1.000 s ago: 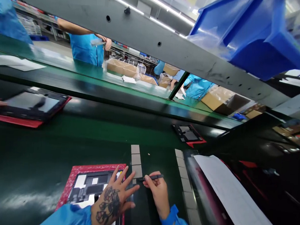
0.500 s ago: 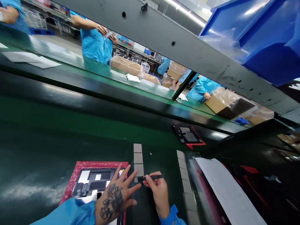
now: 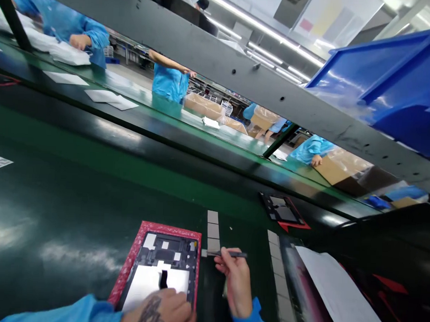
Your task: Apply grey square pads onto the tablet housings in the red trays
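An opened tablet back in a red frame (image 3: 160, 265) lies on the green belt in front of me. My left hand (image 3: 162, 313) rests at its near edge with the fingers curled down on it; nothing shows inside them. My right hand (image 3: 235, 280) pinches black tweezers (image 3: 228, 254), whose tip touches a grey square pad at the near end of a strip of pads (image 3: 212, 229). A second strip of grey pads (image 3: 276, 263) runs to the right of that hand.
Another tablet in a red frame (image 3: 284, 211) lies farther along the belt. A white sheet (image 3: 337, 290) lies at the right. A grey rail (image 3: 240, 76) and a blue bin (image 3: 389, 88) hang overhead. People in blue coats work beyond a far bench with cardboard boxes.
My left hand pulled back from the pad strip to the tablet's near edge and its spread fingers curled. The view swung up and left. The right hand kept the tweezers at the pads.
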Tool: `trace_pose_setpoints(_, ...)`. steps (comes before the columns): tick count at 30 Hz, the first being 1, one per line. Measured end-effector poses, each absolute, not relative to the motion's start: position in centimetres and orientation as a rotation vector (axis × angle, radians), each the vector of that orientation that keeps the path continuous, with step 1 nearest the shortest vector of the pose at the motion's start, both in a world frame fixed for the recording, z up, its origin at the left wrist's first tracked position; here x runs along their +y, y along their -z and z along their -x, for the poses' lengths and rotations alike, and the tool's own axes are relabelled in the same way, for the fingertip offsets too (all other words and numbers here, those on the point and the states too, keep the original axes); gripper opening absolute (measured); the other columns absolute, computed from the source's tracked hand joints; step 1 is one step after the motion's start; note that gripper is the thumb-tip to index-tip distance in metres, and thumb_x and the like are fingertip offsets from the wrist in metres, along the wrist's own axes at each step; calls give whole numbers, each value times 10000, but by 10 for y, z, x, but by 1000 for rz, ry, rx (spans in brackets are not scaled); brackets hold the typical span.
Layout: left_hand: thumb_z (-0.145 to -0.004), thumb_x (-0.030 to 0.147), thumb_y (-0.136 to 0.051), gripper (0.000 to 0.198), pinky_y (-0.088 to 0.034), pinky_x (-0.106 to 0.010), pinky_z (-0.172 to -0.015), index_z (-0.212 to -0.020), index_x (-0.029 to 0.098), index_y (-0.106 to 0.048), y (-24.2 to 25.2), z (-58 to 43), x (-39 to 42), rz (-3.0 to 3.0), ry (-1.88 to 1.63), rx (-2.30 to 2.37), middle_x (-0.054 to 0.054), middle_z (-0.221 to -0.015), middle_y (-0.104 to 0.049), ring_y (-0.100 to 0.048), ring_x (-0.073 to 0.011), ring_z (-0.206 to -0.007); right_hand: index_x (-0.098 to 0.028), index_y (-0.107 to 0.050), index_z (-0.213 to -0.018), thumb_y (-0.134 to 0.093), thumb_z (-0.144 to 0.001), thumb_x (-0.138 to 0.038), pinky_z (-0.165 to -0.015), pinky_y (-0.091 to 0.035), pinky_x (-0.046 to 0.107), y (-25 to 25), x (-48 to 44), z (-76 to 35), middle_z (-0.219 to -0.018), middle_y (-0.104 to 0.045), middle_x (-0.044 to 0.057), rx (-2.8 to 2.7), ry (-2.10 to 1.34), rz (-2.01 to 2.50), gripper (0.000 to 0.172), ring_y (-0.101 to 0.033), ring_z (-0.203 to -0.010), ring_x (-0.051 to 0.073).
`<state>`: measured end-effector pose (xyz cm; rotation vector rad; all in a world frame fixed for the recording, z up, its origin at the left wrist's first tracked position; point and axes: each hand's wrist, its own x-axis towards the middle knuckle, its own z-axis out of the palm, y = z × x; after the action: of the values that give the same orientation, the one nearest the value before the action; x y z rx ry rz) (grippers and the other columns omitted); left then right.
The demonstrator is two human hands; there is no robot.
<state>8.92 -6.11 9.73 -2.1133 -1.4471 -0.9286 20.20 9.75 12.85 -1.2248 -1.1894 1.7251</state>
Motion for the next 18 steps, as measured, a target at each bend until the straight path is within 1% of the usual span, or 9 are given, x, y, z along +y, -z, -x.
trace_pose_setpoints(1, -873, 153, -516, 79, -294, -288, -454, -807, 161, -558, -94, -82, -69, 2112, 905, -1514, 22, -576, -472, -437, -130, -521, -160, -586, -704, -901, -448, -529, -500, -525, 198, -127, 90, -195, -614, -649, 2, -1225, -1761, 1214, 549, -652, -588, 164)
trace_pose_setpoints(3, -877, 92, -435, 159, -339, -294, -503, -778, 162, -538, -90, -63, -81, 2095, 863, -1653, -8, -640, -517, -468, -145, -577, -160, -573, -696, -886, -465, -555, -513, -528, 211, -123, 76, -181, -603, -645, 14, -1260, -1816, 1206, 555, -655, -580, 171)
trace_pose_setpoints(6, -859, 32, -367, 232, -418, -307, -623, -843, 162, -559, -89, -41, -87, 2106, 845, -1747, -46, -795, -591, -515, -165, -694, -160, -571, -715, -864, -483, -588, -528, -535, 230, -114, 62, -169, -612, -651, 31, -1278, -1817, 1212, 568, -669, -600, 194)
trace_pose_setpoints(8, -859, 45, -374, 233, -436, -308, -668, -874, 171, -569, -87, -35, -87, 2127, 856, -1782, -59, -852, -601, -524, -170, -736, -161, -573, -726, -852, -498, -602, -552, -548, 253, -108, 57, -165, -633, -656, 36, -1297, -1795, 1212, 569, -680, -627, 212)
trace_pose_setpoints(10, -860, 75, -419, 192, -441, -307, -698, -896, 181, -575, -81, -34, -86, 2131, 876, -1811, -63, -875, -600, -527, -170, -756, -164, -573, -725, -840, -511, -614, -575, -560, 273, -105, 54, -164, -645, -658, 35, -1324, -1768, 1213, 565, -684, -642, 221)
trace_pose_setpoints(13, -858, 100, -469, 150, -440, -315, -724, -915, 186, -577, -70, -36, -84, 2111, 902, -1856, -67, -904, -602, -533, -175, -784, -168, -575, -721, -827, -529, -624, -576, -563, 280, -103, 53, -163, -641, -655, 30, -1368, -1738, 1218, 555, -681, -637, 220)
trace_pose_setpoints(18, -859, 86, -431, 189, -440, -324, -713, -922, 178, -584, -63, -38, -84, 2103, 928, -1882, -82, -924, -601, -535, -185, -803, -175, -578, -716, -827, -524, -625, -569, -565, 289, -101, 53, -162, -636, -656, 27, -1379, -1735, 1239, 548, -679, -637, 224)
